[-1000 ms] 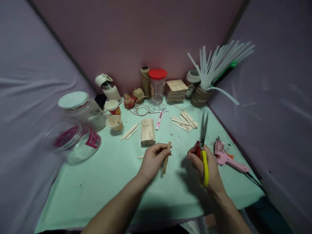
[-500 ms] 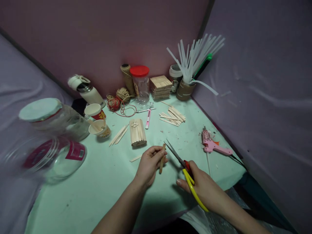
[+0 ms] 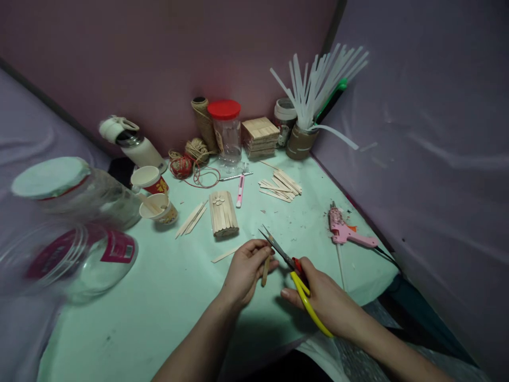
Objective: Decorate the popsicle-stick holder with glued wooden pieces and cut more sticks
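Observation:
Between the thumb and fingers of my left hand (image 3: 248,270) is a short wooden craft stick (image 3: 265,271), held upright with its lower end showing. My right hand (image 3: 328,297) is wrapped round scissors (image 3: 303,297) with yellow and red handles. Their slightly parted blades reach over the upper end of the stick, close to my left fingertips; whether they touch the wood I cannot tell. Just beyond my left hand a small box-like piece covered in craft sticks (image 3: 224,215) lies on the table, with a flower shape on top. A loose pale stick (image 3: 225,255) is beside my left wrist.
A pink glue gun (image 3: 345,233) lies at the right with its cord. Loose sticks (image 3: 282,185) and a pink cutter (image 3: 240,191) are farther back. Paper cups (image 3: 159,208) and large clear jars (image 3: 115,254) stand or lie at the left. A red-lidded jar (image 3: 226,132) stands behind.
The scissors in my right hand have moved left, bringing the blades over the top of the stick. The stick in my left hand sits slightly lower. The view has shifted a little.

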`<state>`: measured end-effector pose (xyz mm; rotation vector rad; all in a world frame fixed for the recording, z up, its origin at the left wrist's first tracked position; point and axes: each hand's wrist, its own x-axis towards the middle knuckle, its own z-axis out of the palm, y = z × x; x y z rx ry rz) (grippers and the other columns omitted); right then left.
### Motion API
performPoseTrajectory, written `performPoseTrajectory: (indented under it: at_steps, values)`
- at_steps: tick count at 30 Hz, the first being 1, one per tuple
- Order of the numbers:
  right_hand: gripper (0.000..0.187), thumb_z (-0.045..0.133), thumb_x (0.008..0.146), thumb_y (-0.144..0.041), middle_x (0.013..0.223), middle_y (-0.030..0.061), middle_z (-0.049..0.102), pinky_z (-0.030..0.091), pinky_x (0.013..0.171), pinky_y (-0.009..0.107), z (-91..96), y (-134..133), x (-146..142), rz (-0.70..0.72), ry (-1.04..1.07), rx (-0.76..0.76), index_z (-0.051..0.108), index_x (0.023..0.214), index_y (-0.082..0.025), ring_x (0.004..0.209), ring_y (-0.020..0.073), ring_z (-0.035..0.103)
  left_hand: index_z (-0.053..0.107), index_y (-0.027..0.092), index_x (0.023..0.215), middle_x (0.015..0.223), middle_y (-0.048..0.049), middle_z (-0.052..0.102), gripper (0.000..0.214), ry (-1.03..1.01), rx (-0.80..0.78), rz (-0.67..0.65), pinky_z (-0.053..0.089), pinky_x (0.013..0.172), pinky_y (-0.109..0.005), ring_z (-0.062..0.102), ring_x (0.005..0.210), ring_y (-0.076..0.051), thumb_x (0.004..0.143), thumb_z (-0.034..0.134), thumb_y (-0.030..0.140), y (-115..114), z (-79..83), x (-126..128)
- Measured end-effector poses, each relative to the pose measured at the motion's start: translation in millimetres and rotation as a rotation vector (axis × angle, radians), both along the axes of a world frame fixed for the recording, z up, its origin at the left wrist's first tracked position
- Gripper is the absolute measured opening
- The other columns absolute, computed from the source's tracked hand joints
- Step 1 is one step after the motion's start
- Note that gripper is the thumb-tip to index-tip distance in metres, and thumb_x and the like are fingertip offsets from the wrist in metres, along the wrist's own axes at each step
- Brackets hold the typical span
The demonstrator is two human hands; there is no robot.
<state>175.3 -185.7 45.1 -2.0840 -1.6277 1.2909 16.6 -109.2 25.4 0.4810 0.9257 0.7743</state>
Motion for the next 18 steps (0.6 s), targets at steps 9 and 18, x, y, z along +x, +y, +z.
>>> performPoseTrajectory:
  at_steps: [9,18]
  values:
    - [0.039,0.061,0.078,-0.053,0.084,0.0023,0.059,0.034,0.062,0.026,-1.9,1.8,0.1,-0.017,0.018,-0.041,0.039,0.092,-0.024,0.073,0.019,0.054,0.063,0.013,0.08,0.077,-0.0007,0.06,0.024,0.014,-0.01,-0.007,0.057,0.072,-0.026,0.06,0.072,-0.01,0.067,0.08,0.025,-0.2,-1.9,1.4]
    - [0.04,0.061,0.078,-0.054,0.085,0.0029,0.06,0.033,0.062,0.027,-1.8,3.6,-0.8,-0.016,0.024,-0.065,0.039,0.092,-0.024,0.071,0.0188,0.053,0.062,0.015,0.083,0.078,-0.001,0.06,0.025,0.031,-0.008,-0.012,0.057,0.071,-0.025,0.06,0.076,-0.01,0.069,0.079,0.025,-1.9,-4.8,2.6]
